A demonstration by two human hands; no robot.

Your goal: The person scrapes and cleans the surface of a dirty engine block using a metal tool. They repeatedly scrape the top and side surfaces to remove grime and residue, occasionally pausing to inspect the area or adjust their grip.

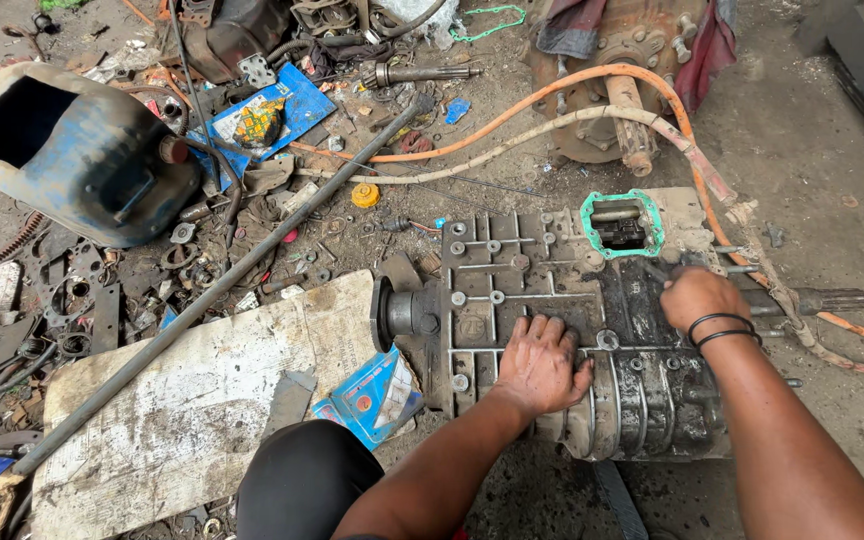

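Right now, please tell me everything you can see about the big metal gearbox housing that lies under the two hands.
The gearbox housing is grey cast metal, ribbed, studded with bolts and smeared with dark grease. It lies flat on the dirty ground. A round shaft end sticks out on its left side, thin rods on its right. Near its top edge a square opening is ringed by a green gasket. The left hand rests flat on its middle; the right hand, black bands at the wrist, presses near the right end.
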